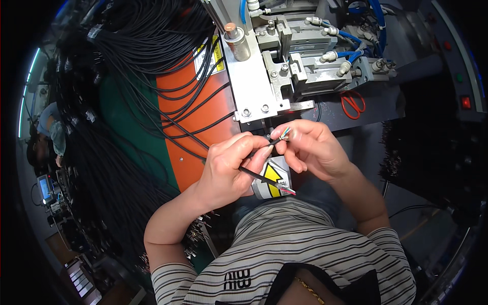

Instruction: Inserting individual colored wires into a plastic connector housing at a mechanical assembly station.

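My left hand (229,165) is closed around black cables, in front of the metal fixture. One cable end (275,143) sticks out between its thumb and forefinger. Thin coloured wires (285,133), some green and blue, fan out from that end. My right hand (317,150) pinches these wires near their base, its other fingers curled below. A second black cable (256,176) passes out under my left hand toward my body. Its stripped end (287,190) shows red and pale wires. My fingers partly hide where the wires leave the sheath.
A metal fixture (254,91) with pneumatic cylinders (325,71) and blue hoses stands ahead. Red-handled scissors (353,104) lie beside it. A large bundle of black cables (152,35) covers the far left, over an orange surface (203,137). More cables (112,168) hang at left.
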A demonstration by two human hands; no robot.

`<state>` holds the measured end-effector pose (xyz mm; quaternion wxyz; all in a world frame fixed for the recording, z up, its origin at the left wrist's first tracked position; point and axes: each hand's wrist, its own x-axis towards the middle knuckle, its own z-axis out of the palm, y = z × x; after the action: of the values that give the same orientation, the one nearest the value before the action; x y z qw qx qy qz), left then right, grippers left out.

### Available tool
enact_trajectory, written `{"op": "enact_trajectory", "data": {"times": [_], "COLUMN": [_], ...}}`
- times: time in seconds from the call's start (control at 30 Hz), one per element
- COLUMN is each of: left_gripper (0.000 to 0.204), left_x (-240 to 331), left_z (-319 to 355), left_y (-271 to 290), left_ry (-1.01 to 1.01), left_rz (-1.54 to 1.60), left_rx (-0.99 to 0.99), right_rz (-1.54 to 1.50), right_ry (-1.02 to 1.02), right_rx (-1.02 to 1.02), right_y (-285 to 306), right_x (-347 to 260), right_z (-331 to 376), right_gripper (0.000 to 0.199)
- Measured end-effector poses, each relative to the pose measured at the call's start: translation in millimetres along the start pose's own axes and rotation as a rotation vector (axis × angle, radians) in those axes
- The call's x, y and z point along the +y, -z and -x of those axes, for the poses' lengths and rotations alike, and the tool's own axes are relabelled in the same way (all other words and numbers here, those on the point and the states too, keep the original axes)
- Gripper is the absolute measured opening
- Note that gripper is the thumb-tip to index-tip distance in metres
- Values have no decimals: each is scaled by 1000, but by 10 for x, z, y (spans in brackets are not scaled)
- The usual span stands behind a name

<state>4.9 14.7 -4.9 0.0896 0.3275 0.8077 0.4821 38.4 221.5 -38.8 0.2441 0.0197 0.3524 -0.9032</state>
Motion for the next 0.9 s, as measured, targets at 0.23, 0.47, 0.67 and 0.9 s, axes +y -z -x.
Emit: {"op": "enact_trajectory", "data": {"times": [0.23,0.47,0.67,0.9], "left_gripper": [11,8,8,6], "left_x": [43,48,21,1], "left_z": [-17,-33,-29,-52], "left_y": [-87,-93,-96,-80], "left_ry": [-145,-47,-113,-68], "left_rz": [-242,-125,-249,-41], "left_rx": [-5,97,62,55], "right_rz": [386,1231,753,103], "right_ry": [252,969,516,84], "right_rx": [79,247,135,-42], "right_y": [-48,-202,-106,50], "right_x": [175,283,114,54], "right_z": [-11,-67,-25,-64], "right_gripper": [20,33,25,25]}}
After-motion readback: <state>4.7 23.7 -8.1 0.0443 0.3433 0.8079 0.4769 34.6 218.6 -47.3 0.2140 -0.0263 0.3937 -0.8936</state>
